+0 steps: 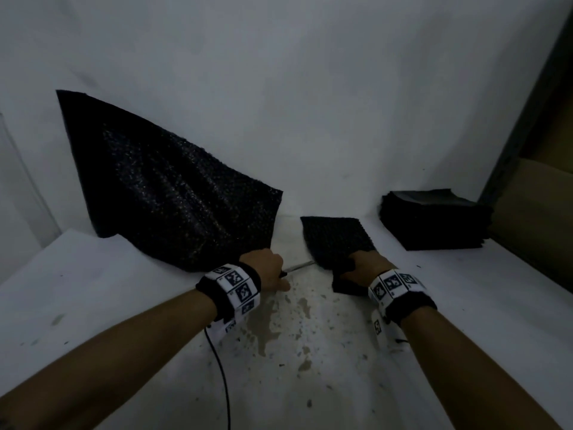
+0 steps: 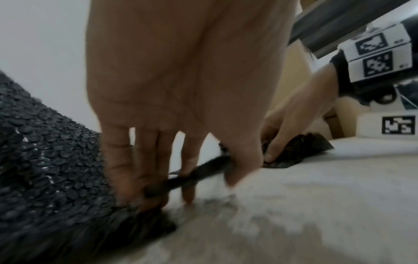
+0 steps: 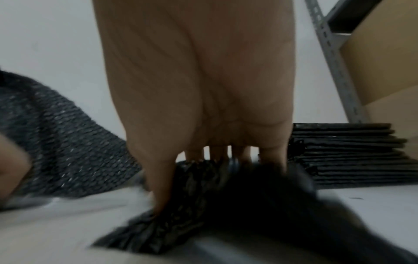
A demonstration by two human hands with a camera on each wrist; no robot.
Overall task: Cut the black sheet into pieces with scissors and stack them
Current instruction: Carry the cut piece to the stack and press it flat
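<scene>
The left hand [image 1: 269, 268] is low at the desk [image 1: 93, 290], beside the near edge of the big black sheet [image 1: 161, 187]. In the left wrist view its fingers [image 2: 117, 169] are curled round the dark handle of the scissors [image 2: 192, 176], and the sheet bunches under the fingertips. In the head view a thin metal blade points from this hand to the right, toward the other hand.

The right hand [image 1: 367, 268] holds a small cut piece [image 1: 338, 237] of the same black stuff — thumb on the near side, the other fingers on the far side, as the right wrist view shows, though that picture is blurred. The piece is tilted and its near corner hangs down to the desk.

The big sheet stands up on the left and leans against the white wall [image 1: 310, 88], with its lower edge on the desk. Well apart on the right, near the wall, a stack of black pieces [image 1: 434, 221] lies flat on the desk. Behind it are a grey metal shelf post [image 3: 334, 60] and brown cardboard [image 1: 533, 212]. The desk surface between the two forearms is stained with brownish spots, and a thin black cable [image 1: 221, 367] runs down from the left wristband.
</scene>
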